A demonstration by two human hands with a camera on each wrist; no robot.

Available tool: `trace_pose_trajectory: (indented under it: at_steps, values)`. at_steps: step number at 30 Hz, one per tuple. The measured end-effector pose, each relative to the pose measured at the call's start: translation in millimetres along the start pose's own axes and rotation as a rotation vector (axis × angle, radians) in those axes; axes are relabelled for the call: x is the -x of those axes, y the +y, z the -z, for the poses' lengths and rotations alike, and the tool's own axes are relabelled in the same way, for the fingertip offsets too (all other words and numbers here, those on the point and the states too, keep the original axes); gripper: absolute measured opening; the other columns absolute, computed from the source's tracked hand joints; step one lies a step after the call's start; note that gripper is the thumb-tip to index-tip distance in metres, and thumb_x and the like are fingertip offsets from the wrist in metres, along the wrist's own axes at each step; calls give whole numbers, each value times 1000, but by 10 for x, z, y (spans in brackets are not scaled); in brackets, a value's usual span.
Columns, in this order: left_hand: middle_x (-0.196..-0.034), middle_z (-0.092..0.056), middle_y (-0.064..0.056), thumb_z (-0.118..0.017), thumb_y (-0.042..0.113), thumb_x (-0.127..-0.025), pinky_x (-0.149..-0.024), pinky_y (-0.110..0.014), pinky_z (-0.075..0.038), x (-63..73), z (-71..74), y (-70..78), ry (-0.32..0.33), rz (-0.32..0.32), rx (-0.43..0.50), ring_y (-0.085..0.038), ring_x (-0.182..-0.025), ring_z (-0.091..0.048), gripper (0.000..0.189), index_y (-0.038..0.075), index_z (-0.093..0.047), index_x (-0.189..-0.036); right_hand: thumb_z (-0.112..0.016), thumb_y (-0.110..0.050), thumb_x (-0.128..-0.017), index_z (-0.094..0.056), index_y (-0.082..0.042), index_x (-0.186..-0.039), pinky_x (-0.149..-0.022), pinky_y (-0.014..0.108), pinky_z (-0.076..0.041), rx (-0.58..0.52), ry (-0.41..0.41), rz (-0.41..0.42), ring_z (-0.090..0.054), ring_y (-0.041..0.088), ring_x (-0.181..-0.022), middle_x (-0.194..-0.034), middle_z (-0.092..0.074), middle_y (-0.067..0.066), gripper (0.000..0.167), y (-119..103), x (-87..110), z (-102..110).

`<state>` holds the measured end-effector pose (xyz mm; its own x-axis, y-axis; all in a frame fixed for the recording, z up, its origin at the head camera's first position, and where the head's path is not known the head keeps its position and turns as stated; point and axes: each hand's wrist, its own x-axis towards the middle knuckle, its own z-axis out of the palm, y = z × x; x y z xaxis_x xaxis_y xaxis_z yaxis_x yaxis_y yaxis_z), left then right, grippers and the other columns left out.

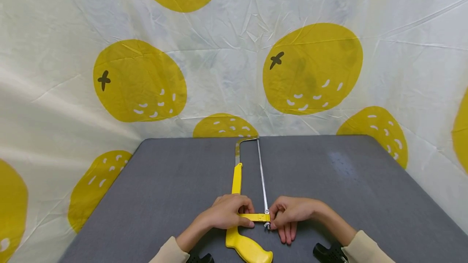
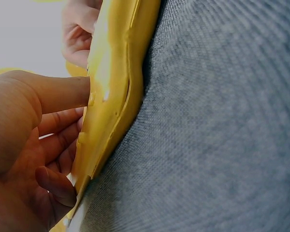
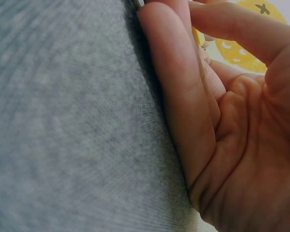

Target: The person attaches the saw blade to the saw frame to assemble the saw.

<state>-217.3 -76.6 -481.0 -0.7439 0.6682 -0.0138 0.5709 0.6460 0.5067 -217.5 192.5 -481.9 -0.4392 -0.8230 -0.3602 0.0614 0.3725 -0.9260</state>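
Hands at work: left hand (image 1: pixel 228 213) clamped round the short yellow crosspiece (image 1: pixel 257 217) of a yellow-and-silver metal hacksaw (image 1: pixel 237 180); right hand (image 1: pixel 294 212) has its fingertips at the small silver wing nut (image 1: pixel 267 226), pinch or mere touch cannot be told. Saw lies lengthwise on the grey fabric-covered tabletop (image 1: pixel 175 182). Best practice, likely: brace the frame firmly, work the nut in small turns, keep fingers off the thin silver blade (image 1: pixel 262 173).
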Motion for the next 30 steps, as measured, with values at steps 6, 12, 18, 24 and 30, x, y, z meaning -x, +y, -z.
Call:
trace_pose_trajectory:
  at_steps: [6,12,18,24,30]
  values:
    - [-77,-56,17,-84,43,-85,-62,-21,-38,-6,7,2,3,-2,-1,3,-69,-50,18,36,-68,-88,-63,-10,-98,-64,12,-105,-53,22,-56,-3,3,-4,-72,6,-60,-94,-54,59,22,-10,2,7]
    - [-77,-56,18,-84,43,-85,-62,-21,-38,-14,7,-3,3,-6,1,3,-69,-50,18,36,-68,-88,-64,-9,-97,-66,8,-102,-52,22,-56,-3,9,-8,-72,6,-59,-92,-55,58,18,-17,3,12]
    - [-77,-55,19,-84,44,-85,-61,-21,-38,-19,-14,-21,4,-4,-4,4,-68,-50,17,36,-68,-89,-64,-8,-96,-67,2,-100,-51,22,-56,0,16,-13,-72,7,-59,-91,-58,56,12,-6,-3,12]
    - [-77,-56,18,-84,43,-85,-61,-21,-38,-10,0,-4,2,-2,2,3,-68,-50,17,35,-69,-89,-64,-9,-96,-67,1,-100,-51,23,-56,-5,18,-8,-72,7,-58,-89,-59,55,11,-5,-6,3]
    - [-78,-56,18,-84,43,-84,-62,-20,-38,-1,6,2,3,-4,-6,3,-69,-50,18,35,-69,-88,-64,-8,-96,-67,1,-100,-51,22,-56,-11,19,-15,-72,7,-58,-91,-58,56,10,-7,-10,-4]
